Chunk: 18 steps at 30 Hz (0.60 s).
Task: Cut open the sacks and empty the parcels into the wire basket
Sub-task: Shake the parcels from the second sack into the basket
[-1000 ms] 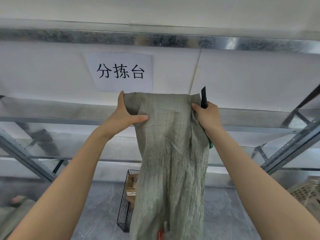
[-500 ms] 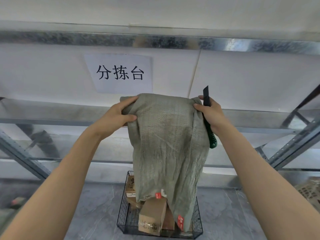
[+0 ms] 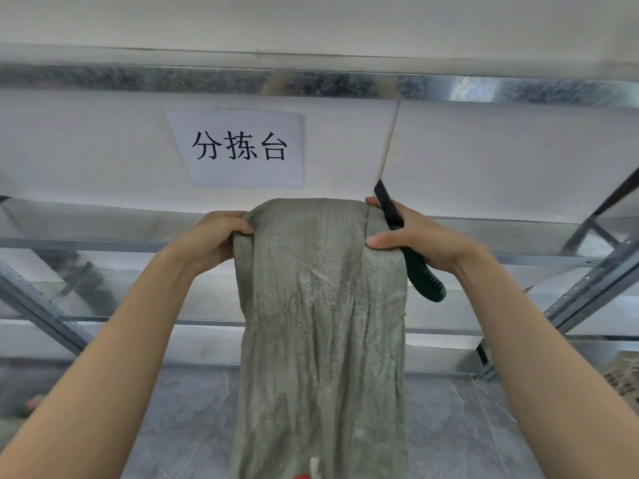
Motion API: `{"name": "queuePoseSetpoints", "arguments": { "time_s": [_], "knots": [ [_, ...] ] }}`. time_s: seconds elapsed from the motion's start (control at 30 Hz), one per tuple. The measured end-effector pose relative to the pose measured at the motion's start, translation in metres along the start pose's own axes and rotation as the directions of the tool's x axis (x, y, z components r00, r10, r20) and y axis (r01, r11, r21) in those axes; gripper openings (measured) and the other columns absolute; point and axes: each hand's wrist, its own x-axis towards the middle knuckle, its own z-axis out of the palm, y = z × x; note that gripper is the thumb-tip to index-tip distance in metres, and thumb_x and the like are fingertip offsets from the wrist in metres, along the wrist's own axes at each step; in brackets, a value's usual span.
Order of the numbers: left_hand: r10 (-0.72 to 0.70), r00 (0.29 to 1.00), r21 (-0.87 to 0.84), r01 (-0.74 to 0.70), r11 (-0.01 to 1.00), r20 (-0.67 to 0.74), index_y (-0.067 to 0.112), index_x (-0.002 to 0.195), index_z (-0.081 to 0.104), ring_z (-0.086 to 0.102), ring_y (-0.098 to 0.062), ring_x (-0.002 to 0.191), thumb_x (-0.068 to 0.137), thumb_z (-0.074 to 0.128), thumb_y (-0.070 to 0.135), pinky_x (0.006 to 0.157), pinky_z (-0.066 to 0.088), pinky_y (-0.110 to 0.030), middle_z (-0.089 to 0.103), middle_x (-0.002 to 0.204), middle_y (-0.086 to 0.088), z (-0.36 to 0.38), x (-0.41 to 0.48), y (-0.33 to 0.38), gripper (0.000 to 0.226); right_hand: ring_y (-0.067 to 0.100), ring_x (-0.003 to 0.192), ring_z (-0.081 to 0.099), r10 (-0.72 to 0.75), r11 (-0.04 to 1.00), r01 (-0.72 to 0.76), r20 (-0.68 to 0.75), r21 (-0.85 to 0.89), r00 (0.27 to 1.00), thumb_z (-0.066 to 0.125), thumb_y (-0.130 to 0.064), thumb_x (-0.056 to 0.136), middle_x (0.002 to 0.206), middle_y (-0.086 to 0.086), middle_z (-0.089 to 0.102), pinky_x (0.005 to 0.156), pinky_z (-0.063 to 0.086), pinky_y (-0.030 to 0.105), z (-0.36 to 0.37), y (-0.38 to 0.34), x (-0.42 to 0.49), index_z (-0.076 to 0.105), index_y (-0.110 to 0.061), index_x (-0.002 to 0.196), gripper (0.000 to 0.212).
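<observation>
A grey-green woven sack (image 3: 321, 323) hangs upside down in front of me and runs down past the bottom edge of the view. My left hand (image 3: 211, 242) grips its upper left corner. My right hand (image 3: 411, 242) grips the upper right corner and also holds a utility knife (image 3: 411, 250) with a dark green handle, its black tip pointing up. A bit of red and white (image 3: 309, 473) shows at the sack's lower end. The wire basket and the parcels are hidden behind the sack.
A metal shelving rack (image 3: 103, 243) stands straight ahead, with a paper sign (image 3: 238, 148) on the white panel behind it. Slanted steel braces (image 3: 587, 292) lie to the right and left. Another woven sack (image 3: 622, 378) shows at the right edge. Grey tile floor (image 3: 466, 426) below.
The sack has dropped lower and now covers the wire basket and the cardboard parcels that showed beneath it half a second ago. Both hands have stayed on its top corners.
</observation>
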Motion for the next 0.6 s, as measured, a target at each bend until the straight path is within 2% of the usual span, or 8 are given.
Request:
{"name": "queuePoseSetpoints", "arguments": {
  "time_s": [0.07,0.17,0.23,0.3,0.37,0.43,0.47,0.6],
  "knots": [
    [-0.038,0.999,-0.038,0.039,0.999,0.025,0.004,0.096,0.057,0.051,-0.016,0.065,0.087,0.042,-0.003,0.054,0.044,-0.021,0.052,0.081,-0.007,-0.004,0.002,0.002,0.019,0.034,0.095,0.064,-0.002,0.998,0.001,-0.018,-0.066,1.000,0.076,-0.010,0.074,0.114,0.008,0.065,0.083,0.054,0.042,0.005,-0.003,-0.002,0.048,-0.027,0.132,0.067],
    [-0.114,0.991,-0.142,0.122,0.982,0.065,0.006,0.095,0.052,0.055,-0.014,0.061,0.089,0.042,0.000,0.053,0.049,-0.017,0.053,0.079,-0.007,-0.009,0.004,0.000,0.014,0.019,0.066,0.054,-0.009,0.992,-0.010,-0.152,-0.127,0.988,0.069,-0.002,0.079,0.081,0.004,0.062,0.056,0.043,0.027,0.011,-0.003,0.002,0.061,-0.015,0.103,0.028],
    [-0.131,0.989,-0.221,0.142,0.965,0.063,0.007,0.091,0.051,0.056,-0.016,0.064,0.089,0.045,0.002,0.054,0.052,-0.018,0.052,0.080,-0.008,-0.009,0.004,0.000,0.009,0.016,0.054,0.048,0.003,0.992,-0.038,-0.276,-0.124,0.961,0.070,-0.007,0.080,0.068,0.002,0.053,0.053,0.041,0.026,0.012,0.001,0.006,0.055,-0.010,0.084,0.015],
    [-0.091,0.993,-0.236,0.106,0.966,0.075,0.006,0.087,0.055,0.059,-0.015,0.068,0.090,0.051,0.007,0.057,0.055,-0.020,0.055,0.082,-0.007,-0.007,0.001,0.001,0.004,0.016,0.051,0.046,0.019,0.991,-0.067,-0.366,-0.119,0.930,0.070,-0.012,0.081,0.067,0.003,0.049,0.054,0.041,0.027,0.012,0.004,0.010,0.052,-0.009,0.082,0.018],
    [-0.009,0.989,-0.150,0.031,0.988,0.146,0.009,0.109,0.054,0.063,-0.016,0.081,0.083,0.063,0.020,0.069,0.055,-0.026,0.061,0.095,-0.003,-0.007,-0.001,0.000,0.029,0.017,0.050,0.045,0.041,0.991,-0.091,-0.438,-0.095,0.898,0.070,-0.013,0.083,0.067,0.004,0.046,0.053,0.040,0.028,0.011,0.005,0.012,0.050,-0.010,0.078,0.020],
    [0.027,0.984,0.042,-0.035,0.998,0.177,0.019,0.127,0.045,0.065,-0.017,0.096,0.073,0.074,0.025,0.081,0.052,-0.030,0.063,0.111,0.000,-0.005,-0.001,-0.002,0.061,0.018,0.049,0.044,0.059,0.993,-0.103,-0.493,-0.063,0.868,0.070,-0.013,0.082,0.066,0.004,0.045,0.052,0.040,0.028,0.010,0.007,0.015,0.049,-0.010,0.076,0.022],
    [0.046,0.984,0.152,-0.073,0.986,0.175,0.024,0.129,0.045,0.065,-0.015,0.101,0.072,0.079,0.024,0.084,0.051,-0.029,0.063,0.114,0.001,0.000,-0.003,-0.003,0.066,0.018,0.049,0.044,0.065,0.993,-0.107,-0.506,-0.054,0.860,0.070,-0.014,0.082,0.066,0.005,0.045,0.053,0.040,0.028,0.010,0.008,0.016,0.050,-0.009,0.078,0.021],
    [0.185,0.981,0.370,-0.192,0.909,0.057,0.026,0.118,0.050,0.058,-0.002,0.098,0.079,0.075,0.019,0.076,0.047,-0.020,0.061,0.108,0.012,0.017,0.001,-0.005,0.047,0.018,0.052,0.047,0.086,0.995,-0.104,-0.483,-0.010,0.871,0.072,-0.016,0.080,0.069,0.007,0.048,0.056,0.042,0.031,0.012,0.014,0.020,0.056,-0.007,0.085,0.019]
  ]
}}
